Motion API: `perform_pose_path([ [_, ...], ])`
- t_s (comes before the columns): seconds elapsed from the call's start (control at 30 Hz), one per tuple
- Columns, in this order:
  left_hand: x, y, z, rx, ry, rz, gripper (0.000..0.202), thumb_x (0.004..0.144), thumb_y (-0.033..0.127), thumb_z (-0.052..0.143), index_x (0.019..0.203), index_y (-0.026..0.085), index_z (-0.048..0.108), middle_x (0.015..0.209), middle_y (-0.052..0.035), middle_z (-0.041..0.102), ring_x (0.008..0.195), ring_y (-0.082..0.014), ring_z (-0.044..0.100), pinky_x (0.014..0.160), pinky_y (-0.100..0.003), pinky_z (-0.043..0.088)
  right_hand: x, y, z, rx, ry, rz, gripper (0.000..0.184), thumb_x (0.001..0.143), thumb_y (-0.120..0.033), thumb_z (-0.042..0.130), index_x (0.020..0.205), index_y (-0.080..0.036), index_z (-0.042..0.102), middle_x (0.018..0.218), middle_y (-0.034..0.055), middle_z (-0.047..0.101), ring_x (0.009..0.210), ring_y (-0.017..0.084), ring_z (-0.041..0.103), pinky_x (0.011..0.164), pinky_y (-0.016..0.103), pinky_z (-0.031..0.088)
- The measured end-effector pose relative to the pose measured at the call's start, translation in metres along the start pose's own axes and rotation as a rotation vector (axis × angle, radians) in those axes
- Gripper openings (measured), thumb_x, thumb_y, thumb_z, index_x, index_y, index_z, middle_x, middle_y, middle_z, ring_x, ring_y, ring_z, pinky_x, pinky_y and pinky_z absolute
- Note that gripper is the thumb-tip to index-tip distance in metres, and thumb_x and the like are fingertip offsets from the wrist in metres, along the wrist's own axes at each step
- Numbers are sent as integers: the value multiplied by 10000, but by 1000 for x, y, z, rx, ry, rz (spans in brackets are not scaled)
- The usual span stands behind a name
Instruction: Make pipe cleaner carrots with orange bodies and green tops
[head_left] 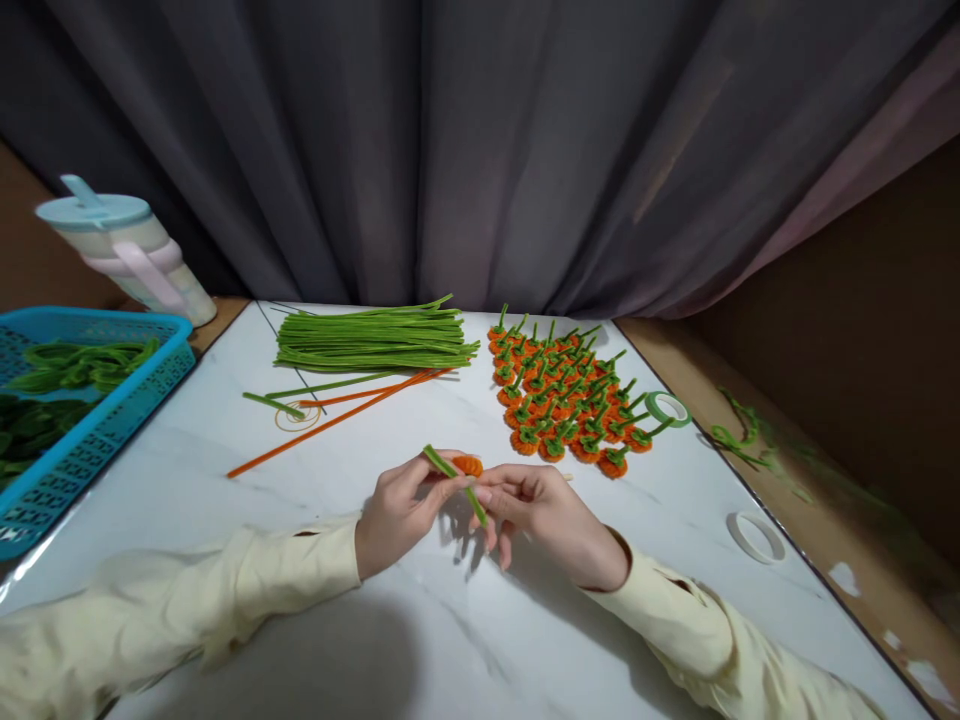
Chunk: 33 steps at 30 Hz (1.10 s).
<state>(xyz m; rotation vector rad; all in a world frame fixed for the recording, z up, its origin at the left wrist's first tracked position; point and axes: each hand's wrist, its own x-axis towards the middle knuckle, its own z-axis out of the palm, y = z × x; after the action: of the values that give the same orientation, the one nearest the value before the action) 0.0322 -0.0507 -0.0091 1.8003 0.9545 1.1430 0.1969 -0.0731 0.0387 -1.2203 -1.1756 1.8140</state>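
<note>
Near the middle of the table, a small orange coil of fuzzy pipe cleaner (469, 466) is held between both hands. A short green pipe cleaner (439, 460) crosses it at a slant, its lower end hanging below the fingers. My left hand (401, 512) pinches the two pieces from the left, thumb on top. From the right, my right hand (551, 520) closes its thumb and index finger at the same spot, the other fingers curled below. Exactly where the pieces join is hidden by the fingertips. Beyond the right hand stand rows of finished-looking orange pumpkin shapes with green stems (570, 395).
A bundle of green pipe cleaners (371, 338) lies at the back, with loose orange pipe cleaners (315, 432) before it. A blue basket (161, 375) and a tumbler (142, 255) are at left. Tape rolls (756, 540) lie at right. A dark curtain (480, 150) hangs behind.
</note>
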Motion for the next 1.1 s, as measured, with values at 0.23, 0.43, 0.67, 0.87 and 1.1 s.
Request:
perform_pose_path([
  [0.23,5,7,0,13,-41,-33,90,805,246,565,776,163,585,759,-21,685,668,-123,642,641,-203,523,-3,2,2,-11,104,-27,301,719,-414,629,728,-120,563,522,-18,536,351,60,424,312,180,373],
  [0.43,14,18,0,-239,-160,-322,168,787,307,576,761,142,558,746,-33,673,701,-148,645,623,-224,511,-13,13,4,-815,249,-572,165,860,-185,394,785,-148,536,601,11,536,490,96,452,460,212,369],
  [0.67,27,36,-9,-457,-313,-617,227,731,320,645,662,124,555,579,3,613,543,-97,578,506,-177,448,-14,12,-1,-1483,274,-1042,229,856,-56,285,863,-109,508,577,30,502,495,138,440,421,255,305],
  [0.87,36,40,-17,-585,-429,-815,253,642,322,723,682,104,602,655,-29,639,595,-109,599,619,-222,500,-15,-3,-10,-1849,50,-1376,268,856,-66,310,956,-26,556,707,130,604,611,189,558,483,310,416],
  [1.1,37,34,-17,-551,-432,-715,227,703,324,669,756,116,593,676,-25,639,625,-109,598,629,-213,491,0,5,-31,-1792,43,-1487,274,877,-90,316,958,-71,577,791,124,644,717,182,598,510,279,430],
])
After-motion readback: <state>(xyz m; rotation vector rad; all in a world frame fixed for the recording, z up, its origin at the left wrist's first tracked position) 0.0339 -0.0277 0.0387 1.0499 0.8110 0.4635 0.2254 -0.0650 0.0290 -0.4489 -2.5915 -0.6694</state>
